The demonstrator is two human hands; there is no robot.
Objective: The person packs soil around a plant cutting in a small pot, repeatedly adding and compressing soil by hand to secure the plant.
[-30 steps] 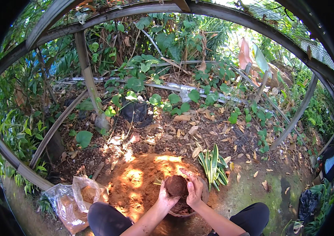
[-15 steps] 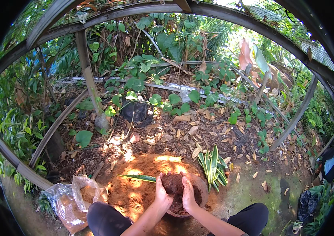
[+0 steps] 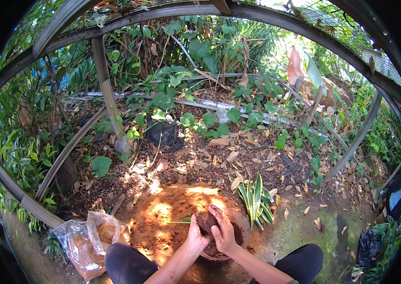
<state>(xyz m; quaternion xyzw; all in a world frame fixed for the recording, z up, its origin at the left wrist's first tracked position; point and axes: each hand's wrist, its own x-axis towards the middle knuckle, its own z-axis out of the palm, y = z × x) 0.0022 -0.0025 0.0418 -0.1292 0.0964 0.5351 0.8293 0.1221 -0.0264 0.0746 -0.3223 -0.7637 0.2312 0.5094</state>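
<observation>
Both hands, left hand (image 3: 196, 234) and right hand (image 3: 222, 230), cup a dark soil clump (image 3: 206, 220) between them over the brown pot (image 3: 238, 236). Left of the pot a green leaf (image 3: 180, 221) lies horizontally on the orange soil mound (image 3: 167, 217). Right of the pot, a striped snake plant (image 3: 256, 196) points upward.

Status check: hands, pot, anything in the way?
Left hand and right hand pressing dark soil in brown pot. Striped-leaf plant beside pot; no obstruction seen.

There are two hands, the left hand (image 3: 196, 235) and the right hand (image 3: 222, 231), one brown pot (image 3: 243, 227), one plastic bag (image 3: 91, 241), one striped plant (image 3: 256, 199), and one soil heap (image 3: 167, 213).
</observation>
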